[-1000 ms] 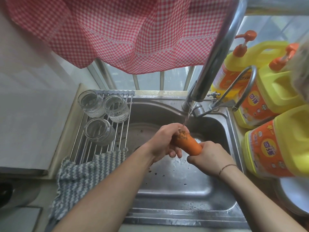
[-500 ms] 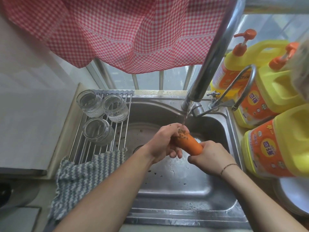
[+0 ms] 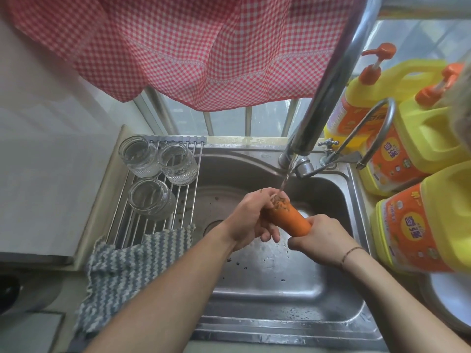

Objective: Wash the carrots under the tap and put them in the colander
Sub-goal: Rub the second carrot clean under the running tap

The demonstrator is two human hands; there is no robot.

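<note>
Over the stainless steel sink [image 3: 339, 194], dull and scratched and flecked with dark specks of dirt, both hands were locked on a single carrot [image 3: 288, 219]. It was thick and blunt, smooth orange along its body, crusted with brown grit at the far end. A thin stream of water [image 3: 286, 175] dropped from the curved chrome tap [image 3: 328, 82] and struck exactly that gritty end, right at the knuckles.

The left hand [image 3: 251, 219] had its fingers curled tightly round the carrot's far, dirty end, fingertips tucked underneath it, a smear of soil on one knuckle. The right hand [image 3: 322, 239] was closed round the near end, the carrot vanishing into its fist, a thin cord bracelet [image 3: 351, 252] at the wrist. Between the two grips only a short wet stretch of orange showed, held above the basin and touching nothing but skin and water.

Out beyond the left fingers, a wire roll-up rack [image 3: 183, 189] bridged the sink's edge, carrying three ribbed glass jars [image 3: 175, 163], with a knitted grey zigzag cloth [image 3: 122, 271] draped over its near end. Beyond the right fingers stood glossy yellow detergent jugs [image 3: 433, 220] with orange labels and pump tops. A red gingham curtain [image 3: 191, 47] hung overhead.
</note>
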